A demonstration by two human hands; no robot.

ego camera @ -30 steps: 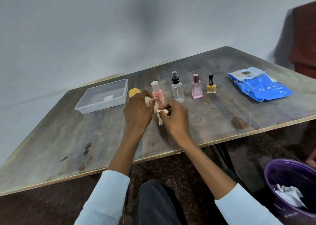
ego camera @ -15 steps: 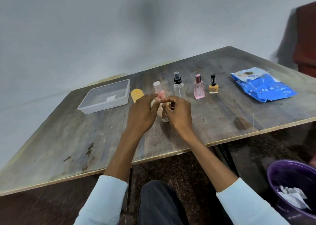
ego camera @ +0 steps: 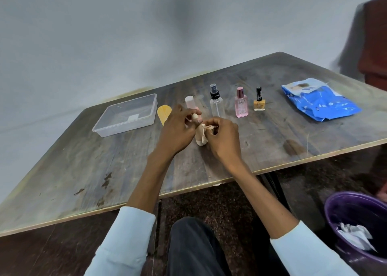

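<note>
- The small beige tube (ego camera: 200, 138) is over the middle of the counter (ego camera: 104, 171), between the two hands and just in front of the row of bottles. It stands tilted with its lower end toward the wood. I cannot tell whether that end touches the counter.
- The left hand (ego camera: 178, 132) has its fingers and thumb curled round the upper part of the tube, which hides the top end.
- The right hand (ego camera: 225, 138) is clenched round a crumpled scrap (ego camera: 209, 127), pinching it against the side of the tube. I cannot tell whether the scrap is a wipe or paper.
- The tube looks light, since a fingertip hold carries it with no sign of strain.
- Its wall is probably smooth plastic, so it may slip or turn when rubbed, more so if the scrap is damp.
- If the body is a soft squeeze tube, a hard grip at mid-length could dent it or push at the cap. The safer hold is near the ends, where it should be stiffer.
- The scrap is limp and holds no shape, so it needs to be bunched and pressed rather than held by an edge.
- The pink bottle with a white cap (ego camera: 189, 101) stands close behind the left hand, and the clear spray bottle (ego camera: 216, 106) beside it. Both are narrow and upright, so a wide sweep of a wrist could tip them.
- Farther right stand a pink perfume bottle (ego camera: 241, 106) and a nail polish bottle (ego camera: 259, 103), well clear of the hands.
- A clear plastic tray (ego camera: 129, 127) lies to the left.
</note>
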